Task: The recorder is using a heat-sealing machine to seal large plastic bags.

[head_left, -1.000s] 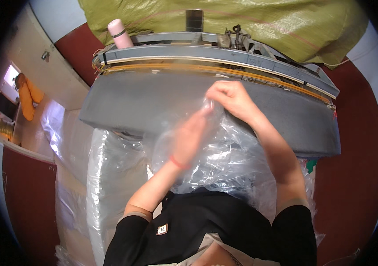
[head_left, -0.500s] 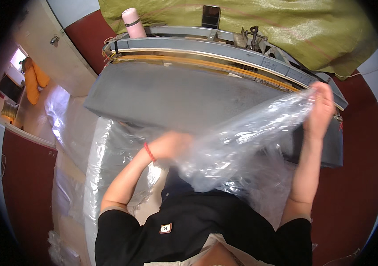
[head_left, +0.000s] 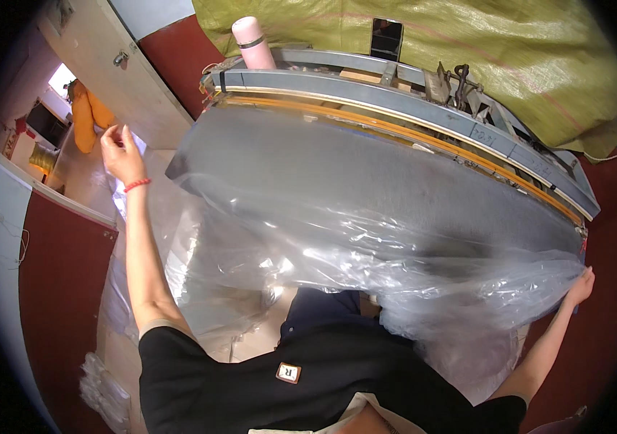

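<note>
A wide sheet of clear plastic film (head_left: 352, 249) lies over the front part of a long grey-topped bench (head_left: 308, 145) and hangs down its near side in folds. Pinched in my right hand (head_left: 581, 284) is the film's right edge, low beside the bench's right end. My left hand (head_left: 122, 155), wearing a red bead bracelet, is raised off to the left of the bench. Its fingers are partly curled with a gap between them, and no film shows in them.
A grey metal frame with an orange strip (head_left: 395, 135) runs along the bench's back. On it stand a pink flask (head_left: 252, 43) and a dark metal clamp (head_left: 460, 85). A yellow-green woven sheet (head_left: 489, 50) hangs behind. More film (head_left: 106, 401) lies at lower left, near a door (head_left: 124, 76).
The film, earlier bunched and lifted between my hands, is now spread across the bench's front. My left hand has swung up to the left; my right hand has moved down and outward.
</note>
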Action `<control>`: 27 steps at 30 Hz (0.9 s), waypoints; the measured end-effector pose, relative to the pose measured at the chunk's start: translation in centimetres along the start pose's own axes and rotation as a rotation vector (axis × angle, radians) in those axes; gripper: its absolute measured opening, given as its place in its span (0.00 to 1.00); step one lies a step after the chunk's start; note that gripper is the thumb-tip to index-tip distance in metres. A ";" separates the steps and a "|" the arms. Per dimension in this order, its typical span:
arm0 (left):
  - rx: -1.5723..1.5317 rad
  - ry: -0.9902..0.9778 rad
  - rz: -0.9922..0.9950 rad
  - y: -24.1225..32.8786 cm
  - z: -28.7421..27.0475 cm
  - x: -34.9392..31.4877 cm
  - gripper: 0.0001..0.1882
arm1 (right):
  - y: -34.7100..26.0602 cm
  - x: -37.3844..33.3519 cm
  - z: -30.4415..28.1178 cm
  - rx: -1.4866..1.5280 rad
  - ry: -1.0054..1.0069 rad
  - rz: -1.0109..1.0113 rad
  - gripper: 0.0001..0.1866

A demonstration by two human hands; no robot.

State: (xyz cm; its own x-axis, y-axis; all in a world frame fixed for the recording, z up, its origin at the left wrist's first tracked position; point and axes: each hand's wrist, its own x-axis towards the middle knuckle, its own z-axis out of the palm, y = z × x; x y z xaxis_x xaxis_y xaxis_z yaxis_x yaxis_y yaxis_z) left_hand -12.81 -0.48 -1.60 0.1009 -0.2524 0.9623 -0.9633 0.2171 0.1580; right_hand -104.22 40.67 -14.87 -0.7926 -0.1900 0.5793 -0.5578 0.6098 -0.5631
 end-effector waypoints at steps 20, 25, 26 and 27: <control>0.055 -0.075 0.031 4.8 3.0 6.7 0.07 | -14.1 -6.0 4.6 0.977 -0.319 0.250 0.14; -0.255 -0.521 -0.214 7.3 10.4 -4.1 0.12 | -2.0 -0.8 5.6 0.047 -0.165 -0.157 0.18; -0.294 -0.871 -0.191 4.1 11.8 -7.7 0.21 | -1.2 -0.4 5.5 0.050 -0.160 -0.155 0.18; -0.159 -0.904 -0.037 2.1 12.4 -10.8 0.24 | 0.0 -0.2 4.8 -0.011 -0.195 -0.077 0.19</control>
State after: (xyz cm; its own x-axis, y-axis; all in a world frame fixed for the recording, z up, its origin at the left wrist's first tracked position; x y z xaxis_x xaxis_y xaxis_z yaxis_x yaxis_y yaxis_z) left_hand -18.96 -9.00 -14.38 -0.1669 -0.8886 0.4272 -0.9110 0.3047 0.2780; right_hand -105.24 36.99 -17.84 -0.7809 -0.3813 0.4948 -0.6169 0.5956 -0.5145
